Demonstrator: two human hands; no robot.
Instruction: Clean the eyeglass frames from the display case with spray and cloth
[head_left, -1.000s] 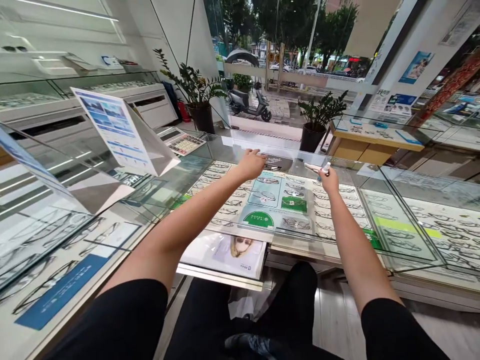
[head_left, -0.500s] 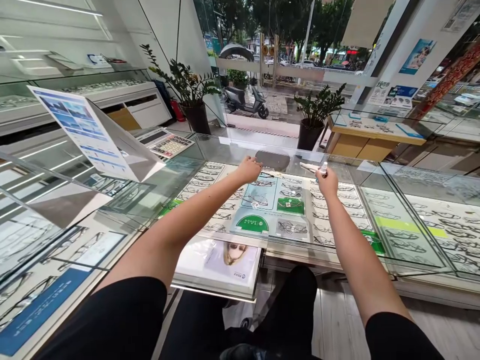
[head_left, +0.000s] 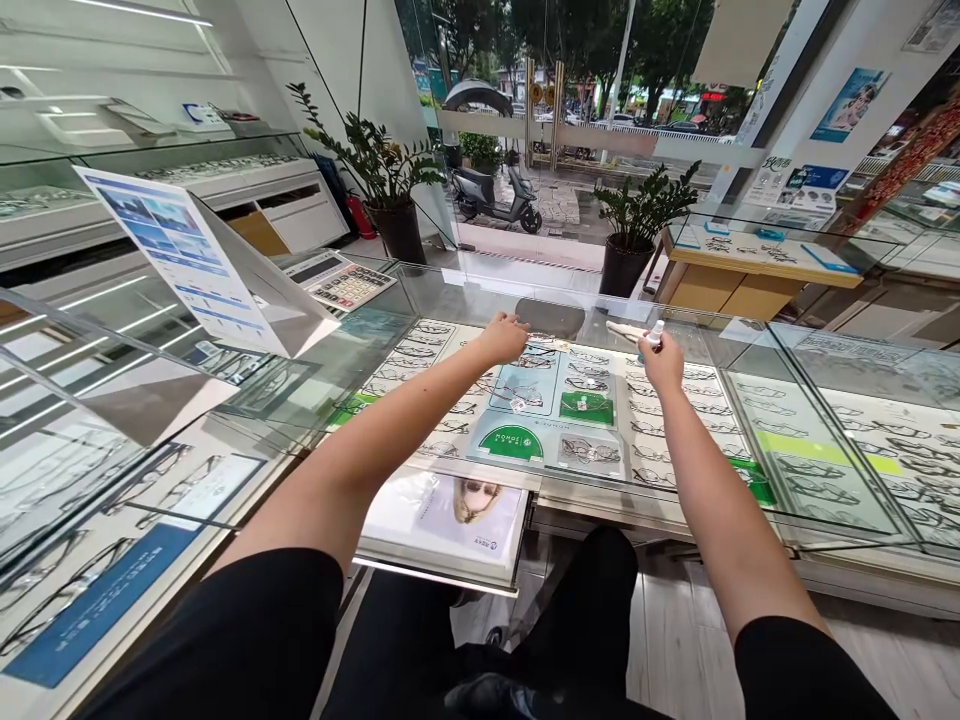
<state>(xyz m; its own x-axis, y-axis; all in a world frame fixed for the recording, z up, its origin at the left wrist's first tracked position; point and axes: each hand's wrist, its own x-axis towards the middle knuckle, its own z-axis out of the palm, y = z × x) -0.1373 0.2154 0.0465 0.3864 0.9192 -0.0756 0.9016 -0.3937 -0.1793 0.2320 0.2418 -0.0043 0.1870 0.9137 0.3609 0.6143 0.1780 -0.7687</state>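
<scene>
My right hand (head_left: 663,364) is closed around a small white bottle (head_left: 657,334) above the right part of the glass counter (head_left: 457,476). A pale, slim thing (head_left: 624,329) sticks out leftward from the same hand; its kind is unclear. Over the counter's far middle, my left hand (head_left: 504,339) has its fingers bent together and down. Whatever they hold, if anything, is hidden. Just beyond it lies a dark grey mat (head_left: 551,317). Under the glass, rows of eyeglasses (head_left: 588,384) and a green semicircular card (head_left: 510,443) show below and between my hands.
A folded display card (head_left: 176,260) stands on the left, with a calculator (head_left: 352,284) behind it. An open drawer (head_left: 442,530) with a picture bag juts out near my legs. Potted plants (head_left: 626,265) stand beyond the counter.
The whole view has shifted slightly, with the scene sliding a little to the right. Both hands stay nearly in place over the counter, and the bottle is still in my right hand.
</scene>
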